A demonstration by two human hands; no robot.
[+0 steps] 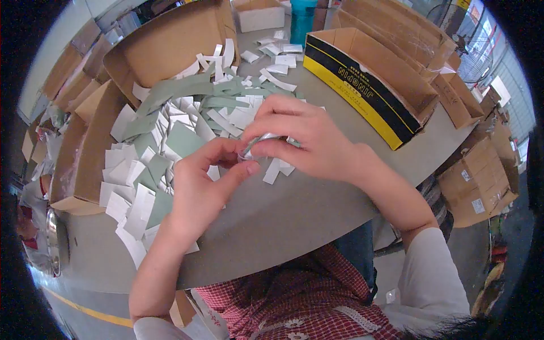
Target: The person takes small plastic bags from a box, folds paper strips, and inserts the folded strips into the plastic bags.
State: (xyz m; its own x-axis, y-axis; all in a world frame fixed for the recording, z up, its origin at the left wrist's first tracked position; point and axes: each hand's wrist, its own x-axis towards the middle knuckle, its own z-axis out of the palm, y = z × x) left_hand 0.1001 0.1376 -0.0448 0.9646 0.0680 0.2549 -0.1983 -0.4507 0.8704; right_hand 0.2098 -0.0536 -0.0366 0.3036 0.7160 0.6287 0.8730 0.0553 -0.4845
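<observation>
Close together over the table, my left hand (205,180) and my right hand (309,136) pinch a small shiny clear-wrapped packet (247,152) between fingertips and thumbs. Fingers cover much of it, so its contents are hard to make out. Beneath and left of my hands spreads a heap of white paper pieces (136,212) mixed with grey-green strips (175,89). A few white slips (272,171) lie just below my right hand. Beyond it, several small shiny wrapped packets (277,69) are scattered on the table.
A black and yellow cardboard box (354,85), open on top, stands at the right. Another open carton (170,42) lies behind the heap, with a long carton (82,158) at the left. A teal cup (303,22) is at the back. The table edge (317,243) curves before me.
</observation>
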